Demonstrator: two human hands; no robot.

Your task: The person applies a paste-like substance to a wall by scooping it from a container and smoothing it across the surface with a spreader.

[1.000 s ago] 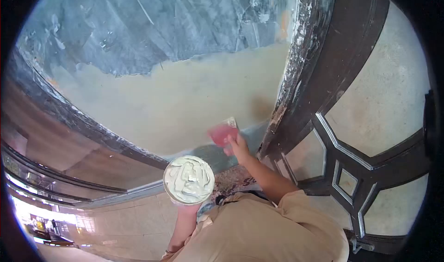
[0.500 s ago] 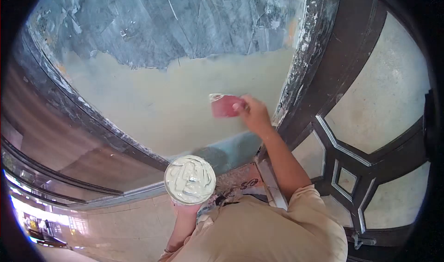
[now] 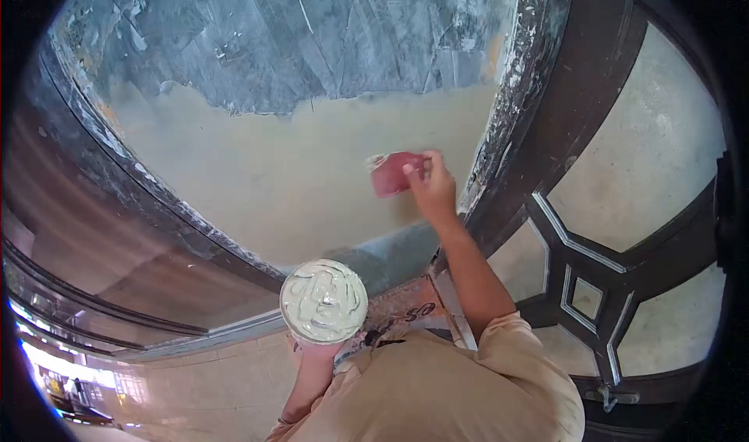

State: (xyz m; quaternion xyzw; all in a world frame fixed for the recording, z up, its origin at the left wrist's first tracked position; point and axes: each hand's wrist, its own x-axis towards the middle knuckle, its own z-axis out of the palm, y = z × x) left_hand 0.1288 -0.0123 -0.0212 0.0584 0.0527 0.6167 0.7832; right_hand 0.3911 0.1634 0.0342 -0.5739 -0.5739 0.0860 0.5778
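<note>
A round container of pale, creamy paste (image 3: 324,301) rests in my left hand (image 3: 316,350), whose fingers wrap it from below. My right hand (image 3: 434,188) grips a flat red scraper (image 3: 392,174) with some pale paste along its left edge. Behind the scraper is a wall panel, smooth and pale beige in its lower part (image 3: 273,177) and rough blue-grey above (image 3: 257,44). Whether the scraper touches the wall, I cannot tell.
A dark, paint-marked frame (image 3: 511,106) borders the panel on the right, beside a dark door with pale panes (image 3: 640,145). On the left stands another dark frame (image 3: 156,188) with glossy panels. Tiled floor (image 3: 211,387) shows at the lower left.
The right hand and red scraper have moved slightly to the right, and the scraper is tilted a little differently. The left hand and container have hardly moved.
</note>
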